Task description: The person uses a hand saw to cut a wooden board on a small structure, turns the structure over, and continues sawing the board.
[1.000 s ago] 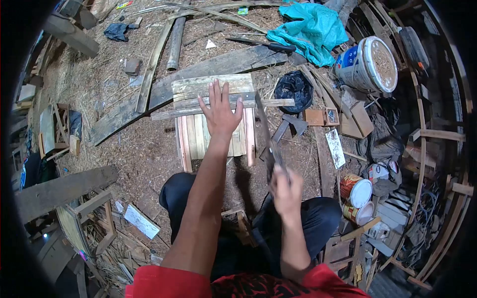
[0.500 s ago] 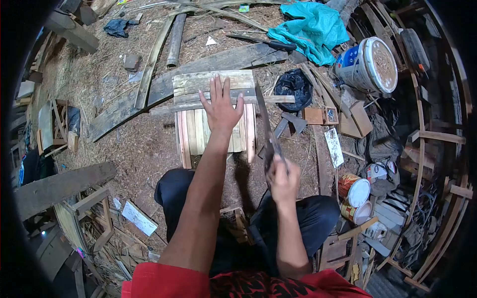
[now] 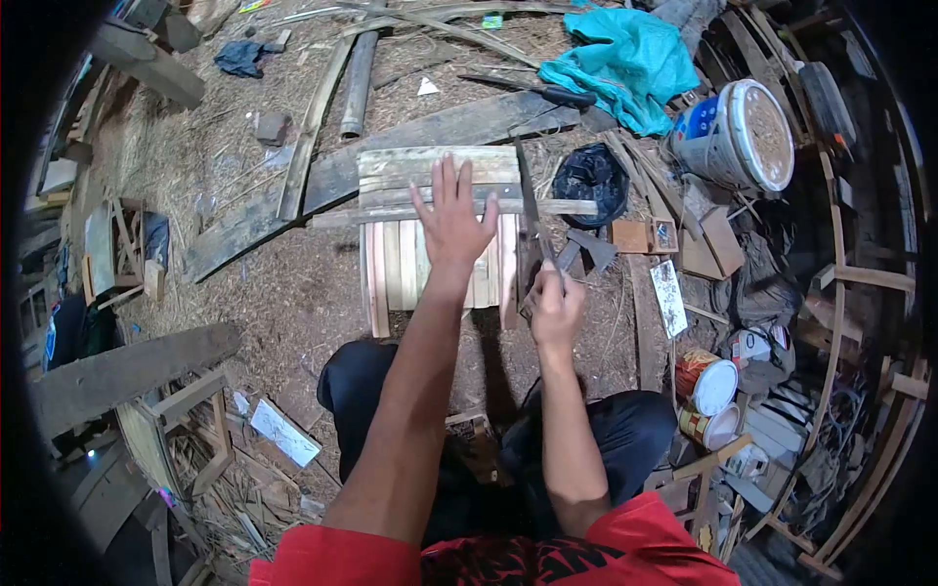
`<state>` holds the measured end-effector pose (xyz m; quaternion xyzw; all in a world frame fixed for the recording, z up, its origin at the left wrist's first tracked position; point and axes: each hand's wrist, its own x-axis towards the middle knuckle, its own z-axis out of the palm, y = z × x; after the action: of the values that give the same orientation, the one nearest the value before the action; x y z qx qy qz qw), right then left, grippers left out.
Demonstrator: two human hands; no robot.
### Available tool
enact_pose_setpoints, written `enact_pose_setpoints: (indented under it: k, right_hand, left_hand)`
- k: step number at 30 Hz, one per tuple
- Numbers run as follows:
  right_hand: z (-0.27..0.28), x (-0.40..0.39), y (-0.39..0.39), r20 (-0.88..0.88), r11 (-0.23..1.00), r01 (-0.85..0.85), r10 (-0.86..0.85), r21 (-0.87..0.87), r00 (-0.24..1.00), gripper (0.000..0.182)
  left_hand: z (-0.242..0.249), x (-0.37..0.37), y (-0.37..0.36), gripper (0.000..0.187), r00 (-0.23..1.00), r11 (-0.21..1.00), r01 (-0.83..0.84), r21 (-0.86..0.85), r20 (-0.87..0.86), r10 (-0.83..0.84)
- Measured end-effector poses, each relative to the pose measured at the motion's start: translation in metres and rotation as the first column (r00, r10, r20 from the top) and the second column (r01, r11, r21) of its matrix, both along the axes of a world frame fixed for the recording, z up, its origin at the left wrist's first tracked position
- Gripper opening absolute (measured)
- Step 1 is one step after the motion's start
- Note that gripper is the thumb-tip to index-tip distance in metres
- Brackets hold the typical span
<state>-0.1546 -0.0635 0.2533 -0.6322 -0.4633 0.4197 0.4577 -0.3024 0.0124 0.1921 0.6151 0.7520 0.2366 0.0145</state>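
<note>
My left hand (image 3: 455, 223) lies flat with fingers spread across a thin wooden strip (image 3: 337, 221) and the upper boards of a small slatted wooden piece (image 3: 401, 269). This piece has pale slats and reddish side rails, and rests on the ground before my knees. My right hand (image 3: 555, 311) is closed around the handle of a handsaw. Pointing away from me, the saw blade (image 3: 529, 190) runs along the right ends of the boards and crosses the strip, whose end sticks out to the right past the blade.
A long dark plank (image 3: 244, 234) lies behind the slatted piece. To the right are a black plastic-lined container (image 3: 591, 186), a metal axe-like head (image 3: 593, 249), a small wooden box (image 3: 630, 236) and a large bucket (image 3: 757, 137). A teal sheet (image 3: 625, 63) lies at the back.
My right hand and the saw have moved forward along the board ends. My left hand stays pressed on the boards. The whole view has shifted slightly.
</note>
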Motion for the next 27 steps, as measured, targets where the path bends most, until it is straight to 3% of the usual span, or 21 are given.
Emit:
enact_pose_setpoints:
  k: [1,4,8,12,17,20,23,27]
  right_hand:
    - [0.002,-0.003,-0.010,-0.098,0.996,0.071,-0.076,-0.055,0.992,0.042]
    - [0.035,0.002,-0.026,-0.405,0.991,0.124,-0.096,0.042,0.909,0.039]
    - [0.063,0.014,-0.041,-0.505,1.000,0.010,-0.007,0.003,0.863,0.035]
    - [0.053,0.019,-0.081,-0.424,0.990,0.004,-0.062,-0.138,0.904,0.037]
    - [0.039,0.025,-0.102,-0.216,0.991,-0.019,-0.009,-0.130,0.976,0.042]
    - [0.045,0.025,-0.112,-0.182,0.981,-0.021,-0.015,-0.194,0.983,0.043]
    - [0.030,0.029,-0.107,-0.192,0.985,-0.033,0.000,-0.169,0.981,0.043]
    - [0.026,0.022,-0.069,-0.037,0.993,-0.061,0.057,-0.103,0.998,0.043]
  left_hand:
    - [-0.003,-0.001,-0.002,0.064,1.000,1.000,0.003,0.020,0.006,-0.003]
    - [-0.006,-0.006,-0.007,0.064,1.000,1.000,0.003,0.025,0.010,-0.004]
    - [-0.005,-0.001,0.002,0.065,1.000,1.000,-0.001,0.014,-0.003,0.001]
    - [-0.006,-0.003,0.003,0.067,0.999,1.000,-0.021,-0.003,-0.026,0.021]
    - [-0.007,-0.002,0.003,0.067,0.999,1.000,-0.017,-0.013,-0.028,0.016]
    - [-0.008,-0.002,0.003,0.067,0.999,1.000,-0.018,-0.013,-0.037,0.017]
    - [-0.007,-0.002,0.003,0.067,0.999,1.000,-0.020,-0.014,-0.040,0.020]
    - [-0.007,-0.003,0.001,0.066,1.000,1.000,-0.014,0.017,-0.025,0.014]
